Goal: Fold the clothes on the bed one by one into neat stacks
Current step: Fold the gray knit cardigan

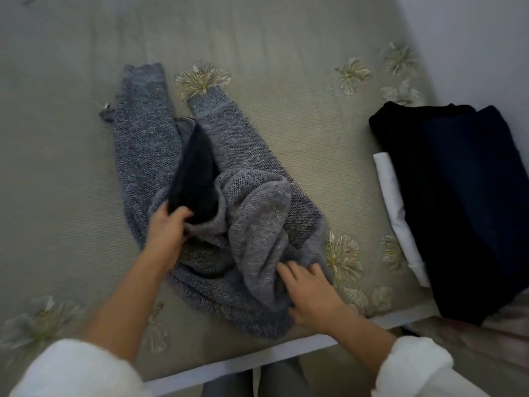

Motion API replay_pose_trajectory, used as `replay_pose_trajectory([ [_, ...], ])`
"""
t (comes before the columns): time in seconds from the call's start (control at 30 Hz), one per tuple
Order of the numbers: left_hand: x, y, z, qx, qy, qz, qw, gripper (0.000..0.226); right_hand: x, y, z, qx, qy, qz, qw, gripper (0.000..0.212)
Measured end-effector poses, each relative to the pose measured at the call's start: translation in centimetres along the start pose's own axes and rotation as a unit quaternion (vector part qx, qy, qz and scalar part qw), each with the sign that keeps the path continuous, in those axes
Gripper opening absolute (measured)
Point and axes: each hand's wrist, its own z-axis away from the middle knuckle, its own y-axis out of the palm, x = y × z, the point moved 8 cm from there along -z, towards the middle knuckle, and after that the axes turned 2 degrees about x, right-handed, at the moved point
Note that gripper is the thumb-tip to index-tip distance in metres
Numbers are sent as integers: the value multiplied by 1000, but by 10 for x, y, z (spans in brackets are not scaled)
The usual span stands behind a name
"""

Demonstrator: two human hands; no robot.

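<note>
Grey woolly jumper [229,179] lies bunched up in the middle of the bed [286,38], not folded yet, so I think this one is only just begun. Dark clothes sit folded in a pile [472,196] on the right side of the bed, with a white folded thing [396,207] beside them. The left hand [167,229] has its fingers curled round the dark inside of the jumper. The right hand [310,290] lies on the jumper's near edge, fingers mostly straight, pressing down
</note>
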Motion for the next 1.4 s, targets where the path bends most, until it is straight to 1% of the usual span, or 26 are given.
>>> replay_pose_trajectory([
  [0.03, 5, -22, 8, -9, -36, 152, 988, 31, -14, 3, 1, 18, 52, 3, 998, 78],
  [0.07, 10, -44, 18, -15, -50, 259, 964, 34, -26, 4, 4, 37, 99, 0, 994, 73],
  [0.13, 22, -87, 41, -60, -51, 368, 926, 50, -40, 2, 12, 52, 143, -2, 988, 56],
  [0.17, 33, -104, 53, -90, -59, 387, 916, 59, -40, 0, 14, 48, 132, 21, 990, 50],
  [0.23, 62, -126, 73, -142, -96, 372, 912, 63, -23, -8, 19, 8, 49, 96, 994, 44],
  [0.3, 95, -136, 88, -193, -151, 337, 909, 51, 5, -7, 24, -23, -61, 153, 986, 43],
  [0.37, 127, -143, 105, -238, -219, 305, 896, 37, 31, 13, 33, 25, -166, 185, 968, 45],
  [0.43, 147, -145, 118, -244, -271, 268, 892, 23, 35, 30, 36, 81, -183, 194, 960, 47],
  [0.47, 153, -144, 122, -232, -281, 269, 891, 20, 32, 32, 36, 88, -170, 193, 962, 52],
  [0.5, 158, -142, 124, -215, -281, 280, 892, 23, 26, 32, 35, 89, -143, 183, 969, 59],
  [0.57, 157, -137, 128, -193, -263, 303, 895, 35, 1, 26, 33, 74, -34, 138, 987, 76],
  [0.6, 152, -133, 132, -182, -256, 298, 901, 38, -16, 20, 33, 64, 36, 116, 991, 79],
  [0.63, 145, -128, 138, -163, -251, 282, 912, 41, -31, 14, 35, 59, 95, 104, 988, 75],
  [0.67, 139, -123, 143, -133, -246, 241, 929, 45, -42, 7, 36, 60, 132, 106, 984, 64],
  [0.73, 120, -109, 156, -49, -233, 114, 965, 46, -52, -15, 34, 62, 148, 132, 978, 42],
  [0.8, 99, -103, 169, 15, -207, -26, 978, 45, -55, -55, 30, 19, 138, 148, 979, 36],
  [0.87, 73, -109, 174, 15, -182, -120, 976, 42, -56, -108, 32, -41, 134, 114, 984, 30],
  [0.9, 57, -116, 176, -4, -172, -130, 976, 38, -56, -136, 38, -82, 137, 63, 985, 18],
  [0.93, 40, -123, 177, -26, -163, -120, 979, 34, -56, -162, 45, -113, 140, -15, 984, 8],
  [1.0, -2, -136, 180, -62, -144, -65, 986, 31, -50, -209, 59, -160, 116, -140, 970, 28],
  [1.07, -51, -148, 184, -88, -105, -32, 990, 31, -36, -256, 75, -205, 74, -191, 957, 29],
  [1.17, -128, -160, 200, -103, 4, -3, 995, 19, -12, -317, 102, -252, 2, -272, 929, 23],
  [1.23, -170, -166, 214, -106, 75, 55, 990, 7, 2, -346, 120, -243, -40, -319, 915, 21],
  [1.27, -187, -169, 222, -111, 104, 82, 985, 3, 9, -357, 128, -225, -57, -325, 917, 20],
  [1.37, -231, -180, 245, -136, 168, 148, 965, 6, 26, -381, 152, -152, -80, -280, 945, 23],
  [1.4, -245, -184, 253, -140, 186, 173, 957, 6, 29, -389, 162, -142, -80, -260, 952, 24],
])
